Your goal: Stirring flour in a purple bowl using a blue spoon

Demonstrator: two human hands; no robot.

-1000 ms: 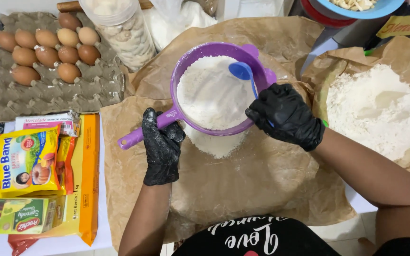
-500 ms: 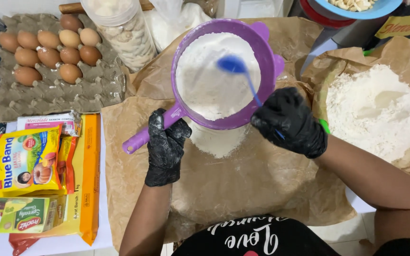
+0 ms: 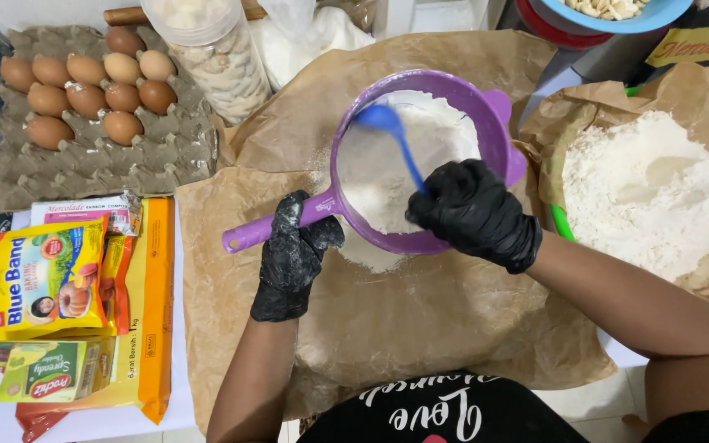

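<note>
A purple sieve (image 3: 498, 111) holding white flour is held above brown paper (image 3: 420, 328). My left hand (image 3: 293, 254), in a flour-dusted black glove, grips the sieve's purple handle. My right hand (image 3: 473, 213), also in a black glove, holds a blue spoon (image 3: 391, 131) whose bowl is in the flour inside the sieve. A small heap of sifted flour (image 3: 367, 256) lies on the paper under the sieve.
A brown bag of flour (image 3: 646, 193) sits at the right. An egg tray (image 3: 100, 156) with several brown eggs is at the back left, next to a plastic jar (image 3: 215, 57). Yellow and green food packets (image 3: 51, 279) lie at the left. A blue bowl (image 3: 617, 12) stands behind.
The sieve has moved to the right and slightly down with both hands. The blue spoon has swept to the sieve's far left side.
</note>
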